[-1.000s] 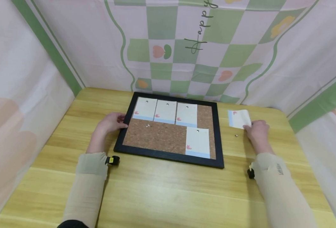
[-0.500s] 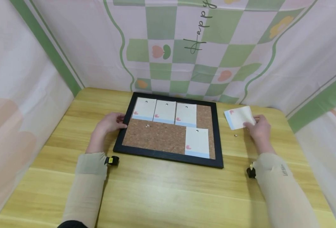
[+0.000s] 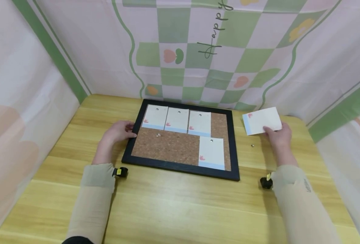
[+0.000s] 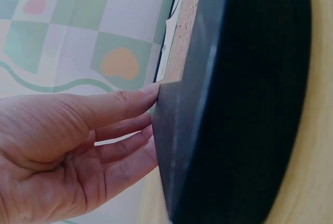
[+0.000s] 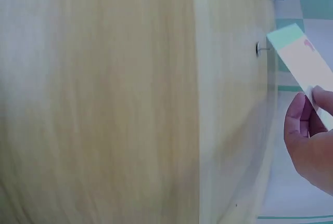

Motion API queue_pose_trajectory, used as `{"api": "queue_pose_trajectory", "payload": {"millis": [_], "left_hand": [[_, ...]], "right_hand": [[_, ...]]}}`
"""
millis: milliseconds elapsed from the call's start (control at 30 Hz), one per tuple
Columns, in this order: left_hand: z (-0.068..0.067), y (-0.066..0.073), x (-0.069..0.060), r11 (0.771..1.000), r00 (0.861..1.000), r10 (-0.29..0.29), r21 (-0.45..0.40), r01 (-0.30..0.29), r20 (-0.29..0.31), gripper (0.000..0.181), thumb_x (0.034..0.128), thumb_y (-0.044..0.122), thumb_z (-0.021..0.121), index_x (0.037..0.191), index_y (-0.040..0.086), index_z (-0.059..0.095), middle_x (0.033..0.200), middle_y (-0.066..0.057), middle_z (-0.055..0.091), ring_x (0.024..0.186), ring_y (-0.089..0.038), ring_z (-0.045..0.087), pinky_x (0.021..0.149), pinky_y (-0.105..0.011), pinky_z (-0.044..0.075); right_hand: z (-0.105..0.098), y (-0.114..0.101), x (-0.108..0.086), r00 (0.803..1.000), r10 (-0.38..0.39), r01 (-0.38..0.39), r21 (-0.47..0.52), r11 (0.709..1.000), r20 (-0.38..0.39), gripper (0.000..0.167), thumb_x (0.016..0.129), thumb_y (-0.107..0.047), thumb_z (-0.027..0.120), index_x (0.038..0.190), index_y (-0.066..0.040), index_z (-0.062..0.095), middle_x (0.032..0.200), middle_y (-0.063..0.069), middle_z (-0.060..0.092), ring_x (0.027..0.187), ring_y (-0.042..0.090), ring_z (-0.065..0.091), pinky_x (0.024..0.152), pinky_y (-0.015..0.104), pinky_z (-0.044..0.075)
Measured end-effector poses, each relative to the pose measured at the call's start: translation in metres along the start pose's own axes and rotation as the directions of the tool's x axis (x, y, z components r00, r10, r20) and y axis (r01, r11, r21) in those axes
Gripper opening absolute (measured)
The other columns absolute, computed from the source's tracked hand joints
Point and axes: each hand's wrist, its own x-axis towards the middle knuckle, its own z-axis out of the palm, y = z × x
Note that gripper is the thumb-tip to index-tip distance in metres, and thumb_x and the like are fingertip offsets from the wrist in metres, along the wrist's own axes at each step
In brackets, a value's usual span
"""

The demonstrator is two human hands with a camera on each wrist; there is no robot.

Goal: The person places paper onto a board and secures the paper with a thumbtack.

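A black-framed corkboard lies on the table. At its left edge, my left hand holds the black frame, thumb and fingertips meeting the edge in the left wrist view; whether the fingertips reach underneath cannot be seen. Right of the board, my right hand pinches a white note card, raised off the table and tilted. The card has a blue strip and a small pink print. A loose thumbtack lies on the table beside the board, below the card.
Three cards hang in the board's top row, each with a tack. Another tacked card sits lower right. Small pale pins lie on the bare cork. A patterned cloth stands behind the table.
My right hand has lifted the note card off the table, raising it and moving it slightly away from me. The left hand and corkboard have stayed in place.
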Motion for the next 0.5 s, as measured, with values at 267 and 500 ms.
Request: {"api": "queue_pose_trajectory", "payload": {"millis": [267, 500], "left_hand": [[0.0, -0.002, 0.002, 1.0, 1.0, 0.008, -0.01, -0.008, -0.006, 0.06, 0.0985, 0.015, 0.063, 0.149, -0.007, 0.038, 0.144, -0.027, 0.05, 0.133, -0.041, 0.05, 0.113, -0.051, 0.042], [0.0, -0.003, 0.002, 1.0, 1.0, -0.005, -0.022, 0.005, -0.01, 0.06, 0.0985, 0.016, 0.062, 0.149, -0.005, 0.039, 0.145, -0.026, 0.05, 0.134, -0.04, 0.049, 0.113, -0.052, 0.041]], "right_hand": [[0.008, -0.005, -0.014, 0.997, -0.034, 0.01, 0.306, 0.952, 0.074, 0.045, 0.098, -0.004, 0.058, 0.134, -0.01, 0.033, 0.104, -0.007, 0.048, 0.077, 0.0, 0.063, 0.075, 0.014, 0.058], [0.011, -0.007, -0.03, 0.988, -0.083, 0.034, 0.346, 0.938, 0.128, 0.048, 0.097, -0.004, 0.059, 0.133, -0.012, 0.03, 0.108, -0.006, 0.05, 0.085, 0.003, 0.062, 0.082, 0.015, 0.057]]}}
